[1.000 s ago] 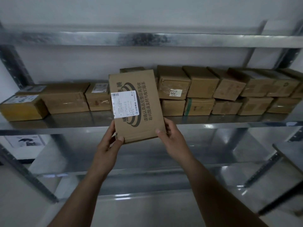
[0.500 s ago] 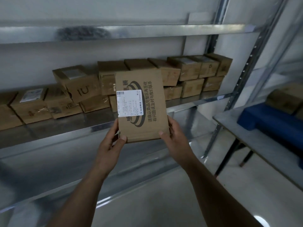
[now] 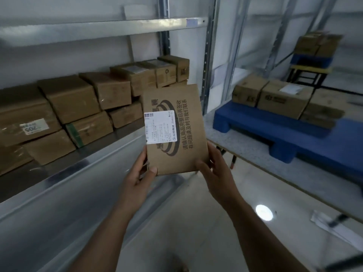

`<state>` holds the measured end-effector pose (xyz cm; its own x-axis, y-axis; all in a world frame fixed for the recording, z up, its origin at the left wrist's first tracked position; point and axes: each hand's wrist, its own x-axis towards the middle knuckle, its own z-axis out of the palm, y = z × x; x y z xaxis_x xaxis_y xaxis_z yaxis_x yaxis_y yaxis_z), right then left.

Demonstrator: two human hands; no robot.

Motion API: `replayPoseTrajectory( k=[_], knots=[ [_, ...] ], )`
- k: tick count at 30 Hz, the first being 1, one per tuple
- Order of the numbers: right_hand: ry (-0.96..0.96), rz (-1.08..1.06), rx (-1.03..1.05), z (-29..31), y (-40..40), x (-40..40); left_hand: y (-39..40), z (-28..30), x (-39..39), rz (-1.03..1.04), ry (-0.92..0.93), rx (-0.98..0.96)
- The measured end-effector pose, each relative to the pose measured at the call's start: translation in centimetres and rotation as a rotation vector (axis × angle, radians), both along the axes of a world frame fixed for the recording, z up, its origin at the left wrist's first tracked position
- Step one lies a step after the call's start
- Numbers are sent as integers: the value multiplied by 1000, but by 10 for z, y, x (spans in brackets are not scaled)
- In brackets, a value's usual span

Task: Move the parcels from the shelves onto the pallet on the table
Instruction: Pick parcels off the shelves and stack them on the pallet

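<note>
A person holds a flat brown parcel (image 3: 174,130) upright in front of them with both hands. The left hand (image 3: 137,179) grips its lower left corner, thumb across the front face and fingers tucked behind. The right hand (image 3: 215,169) grips the lower right corner the same way, thumb on the front, fingers wrapped round the edge. A white label (image 3: 160,127) sits on the left half of the parcel's face, over a dark swirl print, with a column of printed characters beside it.

Left of the parcel, a metal shelf (image 3: 82,163) carries a row of brown boxes (image 3: 88,107) stacked two high, running back toward the wall. Right of the parcel and well apart from it, a blue pallet (image 3: 284,134) lies on a grey table (image 3: 245,156). Three boxes (image 3: 282,99) already stand in a row along the pallet's far side, touching one another. Beyond them, further right of the parcel, another blue pallet (image 3: 310,60) with boxes sits on a dark stand; it is blurred. Below the parcel, pale floor (image 3: 186,222) shows between the arms, with a bright spot of light on it.
</note>
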<state>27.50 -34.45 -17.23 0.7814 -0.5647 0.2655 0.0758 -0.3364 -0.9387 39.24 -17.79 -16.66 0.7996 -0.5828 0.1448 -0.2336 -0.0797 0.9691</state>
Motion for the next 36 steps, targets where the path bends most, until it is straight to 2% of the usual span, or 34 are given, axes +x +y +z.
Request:
replayPoseTrajectory(
  k=[8, 20, 36],
  knots=[
    [47, -233, -7, -8, -102, -13, -125, -5, 19, -251, 65, 31],
    [75, -566, -10, 2, -243, -20, -321, -6, 47, -547, 40, 82],
    [105, -944, 4, -18, -332, -108, -476, -22, -21, -978, 74, 55]
  ],
)
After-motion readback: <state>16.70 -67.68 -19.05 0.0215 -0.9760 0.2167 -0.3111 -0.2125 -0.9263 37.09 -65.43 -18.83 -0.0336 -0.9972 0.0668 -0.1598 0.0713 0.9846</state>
